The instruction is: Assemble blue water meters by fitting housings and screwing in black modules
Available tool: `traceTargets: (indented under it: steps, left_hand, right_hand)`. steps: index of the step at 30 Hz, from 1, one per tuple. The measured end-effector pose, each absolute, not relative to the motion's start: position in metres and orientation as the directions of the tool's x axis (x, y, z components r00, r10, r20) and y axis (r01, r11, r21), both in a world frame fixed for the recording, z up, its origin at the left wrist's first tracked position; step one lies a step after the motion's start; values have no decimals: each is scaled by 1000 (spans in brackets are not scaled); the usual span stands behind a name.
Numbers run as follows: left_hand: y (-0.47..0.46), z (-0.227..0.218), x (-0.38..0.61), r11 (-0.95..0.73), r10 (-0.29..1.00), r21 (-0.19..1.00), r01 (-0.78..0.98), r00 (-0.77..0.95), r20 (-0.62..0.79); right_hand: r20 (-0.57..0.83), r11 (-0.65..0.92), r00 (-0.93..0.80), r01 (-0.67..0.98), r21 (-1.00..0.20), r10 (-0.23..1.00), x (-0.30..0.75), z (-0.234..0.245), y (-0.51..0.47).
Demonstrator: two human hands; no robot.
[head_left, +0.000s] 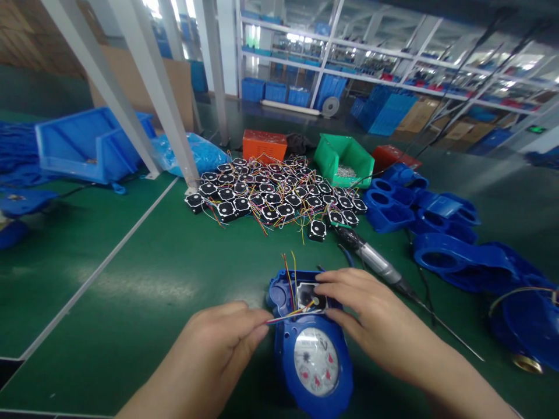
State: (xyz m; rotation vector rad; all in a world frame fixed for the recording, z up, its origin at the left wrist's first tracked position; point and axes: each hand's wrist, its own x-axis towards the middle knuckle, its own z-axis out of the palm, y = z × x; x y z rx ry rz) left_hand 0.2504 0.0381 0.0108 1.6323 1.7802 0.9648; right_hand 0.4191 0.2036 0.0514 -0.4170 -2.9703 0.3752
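A blue water meter [283, 355] with a round white dial [316, 362] lies in front of me. In the upper compartment of its housing sits a black square module [306, 295] with white edging and coloured wires. My left hand [227, 334] pinches several of these wires [283, 318] between thumb and fingertips, drawn out to the left. Other red and yellow wires [292, 279] stick up past the compartment's far edge. My right hand [364, 305] reaches in from the right, its fingertips and thumb gripping the module's right side, which they partly cover.
Many similar black modules [271, 198] with wires lie heaped farther back on the green table [144, 297]. A powered screwdriver [379, 262] rests to the right, beside blue housings [441, 253]. Behind stand a green bin [327, 157], an orange box [264, 144] and white posts [152, 70].
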Motion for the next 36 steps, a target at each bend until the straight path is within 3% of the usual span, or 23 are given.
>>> traceTargets:
  steps: [2,5,8,11,14,17,22,25,29,36]
  left_hand:
    - [40,13,249,44,969,736,675,-207,132]
    - [50,27,248,70,871,621,781,-351,343]
    - [78,47,251,-22,867,512,859,-239,438]
    - [118,60,258,-132,958,397,908,14,287]
    - [157,62,263,-257,960,332,908,279,-20]
    - [182,55,261,-306,880,343,888,401,-253]
    - [192,30,252,-204,816,487,849,423,-395]
    - [188,19,249,-112,802,607,786,433,-412]
    - [181,17,249,-69,835,659,749,405,-372]
    - [174,18,251,23,852,706,708,355,-384]
  right_hand:
    - [184,922,-927,272,-274,328,431,57,212]
    - [340,861,-797,414,-296,500,451,59,226]
    - [324,748,-677,556,-362,660,461,39,232]
    - [184,725,-718,585,-364,672,455,2,230]
    - [81,722,-722,668,-181,688,444,-30,233]
    - [40,651,-650,759,-19,759,439,-45,242]
    - [74,538,-543,839,77,836,447,-44,257]
    - [90,450,-464,881,145,881,452,-38,270]
    - [49,387,-399,909,155,916,456,-36,298]
    - [-25,460,-460,882,100,888,450,-5,315]
